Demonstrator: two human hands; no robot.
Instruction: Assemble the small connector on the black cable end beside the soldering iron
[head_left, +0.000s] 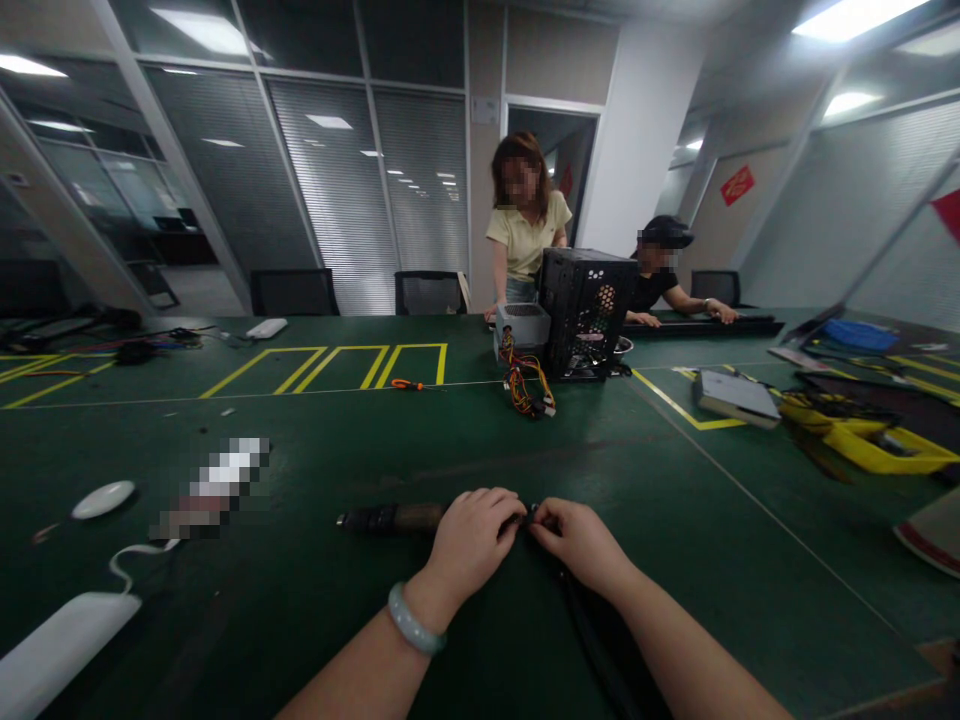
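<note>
A dark cylindrical tool (405, 517) with a narrow metal tip lies on the green table, its tip toward the left. My left hand (476, 535), with a pale bangle on the wrist, is closed over the tool's right end. Close beside it, my right hand (577, 540) pinches something small and dark between thumb and fingers; the hands nearly touch. A thick black cable (592, 640) runs from under my right hand toward the near edge. The fingers hide the small part between the hands.
Across the green table (360, 440) stand a black computer case (589, 310) and a grey power supply (523, 328) with loose wires. Two people are behind them. An orange tool (407, 384) lies ahead, a yellow tray (892, 447) right, a white device (64, 650) near left.
</note>
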